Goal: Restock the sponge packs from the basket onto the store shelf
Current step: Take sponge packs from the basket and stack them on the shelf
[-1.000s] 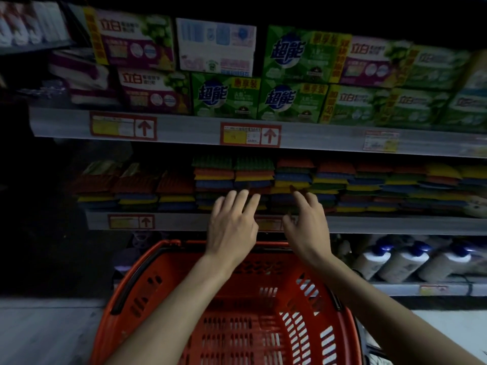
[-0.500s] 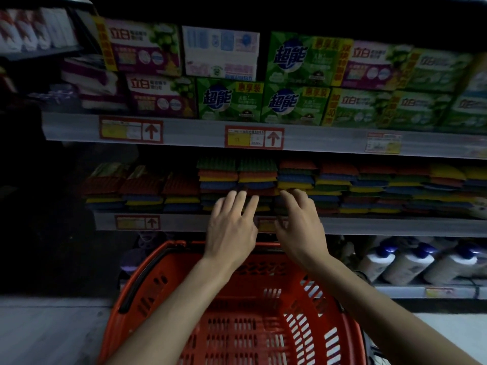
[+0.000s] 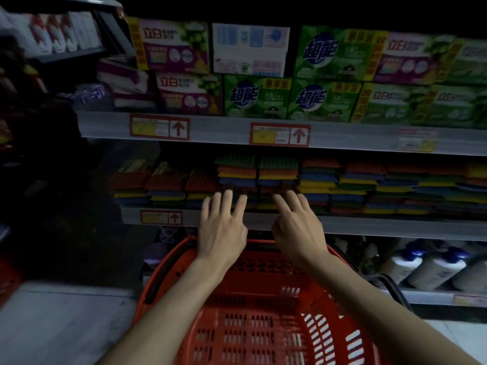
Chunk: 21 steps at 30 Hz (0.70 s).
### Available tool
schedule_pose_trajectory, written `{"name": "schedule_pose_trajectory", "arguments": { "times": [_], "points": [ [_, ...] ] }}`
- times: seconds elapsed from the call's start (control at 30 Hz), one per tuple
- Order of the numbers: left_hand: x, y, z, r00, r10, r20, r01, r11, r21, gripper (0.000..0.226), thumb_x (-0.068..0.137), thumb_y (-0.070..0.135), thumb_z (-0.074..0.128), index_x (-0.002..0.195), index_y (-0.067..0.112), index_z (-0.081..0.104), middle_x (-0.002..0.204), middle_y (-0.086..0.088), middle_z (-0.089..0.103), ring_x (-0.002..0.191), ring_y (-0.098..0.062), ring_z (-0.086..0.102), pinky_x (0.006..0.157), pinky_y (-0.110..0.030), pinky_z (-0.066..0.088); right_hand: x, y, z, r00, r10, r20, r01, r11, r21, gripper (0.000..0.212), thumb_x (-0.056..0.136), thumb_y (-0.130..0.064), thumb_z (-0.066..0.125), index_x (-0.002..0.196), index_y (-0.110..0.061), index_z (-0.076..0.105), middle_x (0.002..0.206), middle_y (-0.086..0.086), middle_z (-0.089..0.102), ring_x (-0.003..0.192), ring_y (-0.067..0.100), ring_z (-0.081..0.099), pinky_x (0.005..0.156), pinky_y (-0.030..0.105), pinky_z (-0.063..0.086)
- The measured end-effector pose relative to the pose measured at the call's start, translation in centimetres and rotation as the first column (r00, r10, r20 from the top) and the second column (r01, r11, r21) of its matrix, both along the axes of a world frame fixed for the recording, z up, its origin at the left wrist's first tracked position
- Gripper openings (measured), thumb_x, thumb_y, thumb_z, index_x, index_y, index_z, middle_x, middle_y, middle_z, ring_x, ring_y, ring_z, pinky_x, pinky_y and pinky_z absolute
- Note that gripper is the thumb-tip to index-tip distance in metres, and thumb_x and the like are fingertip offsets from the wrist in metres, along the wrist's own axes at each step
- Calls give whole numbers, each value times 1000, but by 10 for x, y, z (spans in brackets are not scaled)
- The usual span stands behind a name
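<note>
Sponge packs (image 3: 257, 180) want squaring on the shelf (image 3: 369, 223): both hands (image 3: 224, 227) (image 3: 297, 225), fingers spread flat, should push evenly.

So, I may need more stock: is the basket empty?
Empty, as far as visible: the basket shows only its bare slotted floor and walls.

Your basket (image 3: 263, 325) sits below the shelf (image 3: 382, 225) of sponge packs (image 3: 342, 185); boxes (image 3: 263, 96) are stacked above, bottles (image 3: 421, 267) below right.
</note>
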<state>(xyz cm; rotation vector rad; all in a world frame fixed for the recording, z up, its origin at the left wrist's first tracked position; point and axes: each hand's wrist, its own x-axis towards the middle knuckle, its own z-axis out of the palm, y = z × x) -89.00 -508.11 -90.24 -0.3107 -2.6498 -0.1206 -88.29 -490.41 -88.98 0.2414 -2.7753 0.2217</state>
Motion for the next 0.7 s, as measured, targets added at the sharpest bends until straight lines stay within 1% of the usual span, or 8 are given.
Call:
{"name": "schedule_pose_trajectory", "arguments": {
  "times": [0.1, 0.23, 0.33, 0.4, 0.47, 0.6, 0.67, 0.7],
  "points": [
    [-1, -2, -1, 1000, -18, -11, 19, 1000, 9, 55, 92, 24, 67, 144, 15, 53, 142, -17, 53, 130, -39, 49, 112, -54, 40, 0, 0, -1, 1000, -1, -1, 1, 1000, -6, 56, 88, -15, 65, 142, -11, 48, 139, 10, 49, 125, 34, 45, 81, 44, 56],
    [-1, -4, 0, 999, -45, -19, 45, 999, 21, 55, 94, 24, 65, 147, 16, 52, 146, -15, 51, 134, -37, 47, 113, -51, 40, 2, 2, 2, 1000, 8, 3, -8, 1000, -16, 58, 91, -16, 62, 146, -12, 44, 144, 8, 45, 129, 33, 41, 83, 44, 57],
    [3, -6, 1, 998, -69, 0, 69, 997, 30, 56, 97, 25, 61, 151, 18, 47, 152, -14, 47, 140, -34, 43, 117, -49, 37, 8, 5, 4, 1000, 23, 1, -23, 999, -28, 61, 94, -14, 60, 152, -13, 40, 152, 8, 41, 139, 34, 35, 93, 46, 55],
    [9, -6, 1, 996, -87, 19, 86, 996, 31, 58, 99, 26, 57, 154, 20, 42, 157, -14, 41, 145, -33, 39, 120, -48, 33, 16, 7, 6, 999, 39, 15, -39, 999, -25, 64, 97, -15, 58, 156, -14, 36, 160, 9, 35, 147, 34, 29, 102, 47, 51],
    [16, -7, 1, 994, -104, 38, 103, 994, 27, 60, 100, 28, 55, 157, 22, 37, 161, -13, 36, 148, -31, 34, 122, -46, 30, 24, 13, 6, 998, 50, 34, -50, 999, -12, 67, 98, -15, 58, 159, -15, 32, 166, 11, 27, 153, 34, 23, 108, 49, 46],
    [33, -16, 0, 989, -126, 82, 125, 992, 21, 60, 102, 33, 53, 159, 25, 34, 164, -10, 31, 151, -28, 30, 122, -44, 27, 38, 33, 5, 995, 29, 93, -32, 999, 31, 74, 97, -24, 63, 162, -20, 27, 171, 10, 17, 157, 32, 14, 116, 49, 40],
    [38, -24, -1, 983, -123, 135, 116, 992, 58, 61, 102, 37, 53, 158, 26, 33, 163, -8, 32, 150, -27, 31, 121, -43, 29, 44, 44, 3, 991, 16, 130, -18, 1000, 10, 77, 95, -26, 65, 162, -22, 26, 170, 9, 17, 156, 30, 14, 118, 48, 36],
    [40, -27, -2, 978, -119, 172, 103, 989, 102, 61, 101, 38, 54, 158, 28, 33, 163, -5, 32, 149, -26, 31, 119, -43, 30, 46, 50, 2, 989, 10, 144, -6, 1000, -28, 78, 94, -26, 67, 162, -23, 27, 169, 8, 20, 155, 30, 17, 118, 46, 36]
  ]
}}
